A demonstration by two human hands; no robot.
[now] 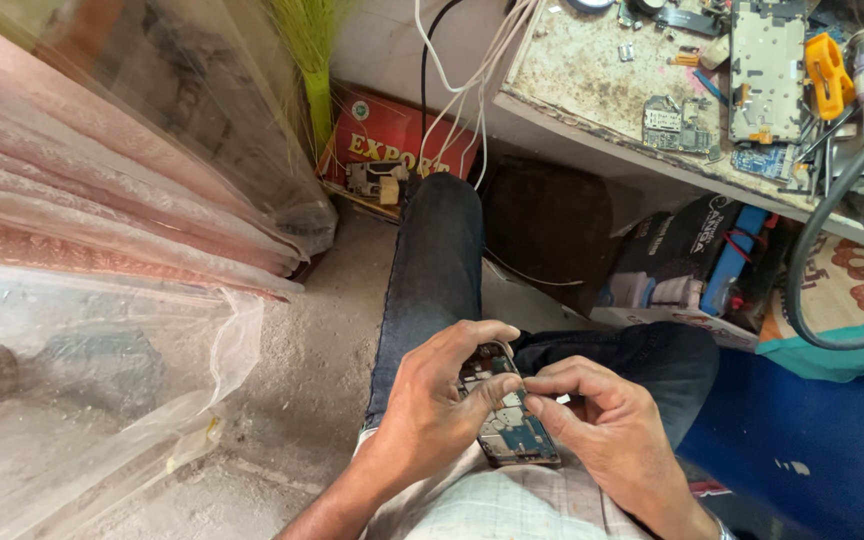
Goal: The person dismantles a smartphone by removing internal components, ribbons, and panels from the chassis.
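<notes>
Both hands, left hand [432, 405] and right hand [607, 430], close their fingers [497, 385] on an opened phone [507, 420], hiding its edges.

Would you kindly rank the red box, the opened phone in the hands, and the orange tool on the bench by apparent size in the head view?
1. Red box, partly hidden by a knee.
2. Opened phone, partly covered by the left hand and right hand, and nearer the camera, so this order is unsure.
3. Orange tool, smallest.
</notes>
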